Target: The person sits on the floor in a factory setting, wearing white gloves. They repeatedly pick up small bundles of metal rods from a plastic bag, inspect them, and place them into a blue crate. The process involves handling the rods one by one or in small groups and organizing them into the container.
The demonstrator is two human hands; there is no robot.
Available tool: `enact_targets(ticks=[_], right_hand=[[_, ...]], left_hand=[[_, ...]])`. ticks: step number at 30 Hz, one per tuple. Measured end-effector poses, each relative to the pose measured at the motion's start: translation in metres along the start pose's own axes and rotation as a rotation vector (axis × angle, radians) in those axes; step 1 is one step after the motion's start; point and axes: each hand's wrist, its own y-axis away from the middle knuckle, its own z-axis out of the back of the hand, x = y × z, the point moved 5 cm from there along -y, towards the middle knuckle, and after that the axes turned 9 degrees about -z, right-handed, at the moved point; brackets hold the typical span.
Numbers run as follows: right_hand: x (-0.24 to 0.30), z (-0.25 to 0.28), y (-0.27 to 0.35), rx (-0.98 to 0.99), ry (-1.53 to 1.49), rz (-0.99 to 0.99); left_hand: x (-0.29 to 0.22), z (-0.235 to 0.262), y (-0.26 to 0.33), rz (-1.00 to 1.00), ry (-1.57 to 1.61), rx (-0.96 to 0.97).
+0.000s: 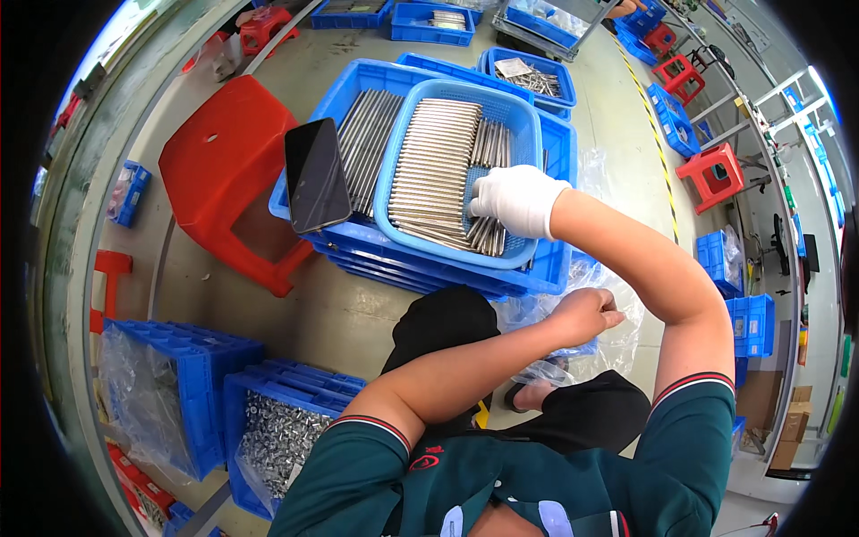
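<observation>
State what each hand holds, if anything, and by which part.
The gloved right hand is over metal rods in the light-blue basket; whether it, or the bare left hand, holds anything cannot be told.

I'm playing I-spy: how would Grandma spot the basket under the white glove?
Find the big blue crate beside the red stool. Atop it is the basket, under the gloved right hand. Unlike the darker crate, it's pale blue with rounded corners.

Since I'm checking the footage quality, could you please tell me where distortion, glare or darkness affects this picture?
In the head view, fisheye distortion bows the striped floor line and the corners fall to black; also in the head view, bright patches glare near the rim, the metal rods show highlights, and the black trousers lose detail.
</observation>
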Motion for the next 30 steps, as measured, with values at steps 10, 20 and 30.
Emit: enact_targets(ticks=[10, 20, 30], right_hand=[[0.006, 0.005, -0.003, -0.003, 0.165, -0.012], [-0.019, -0.008, 0.003, -0.217, -0.301, -0.055], [-0.029, -0.021, -0.025, -0.014, -0.207, -0.332]], left_hand=[[-0.002, 0.004, 0.001, -0.032, -0.007, -0.024], [-0.003, 0.002, -0.001, -0.057, -0.03, -0.015], [0.0, 0.0, -0.002, -0.039, -0.001, -0.013]])
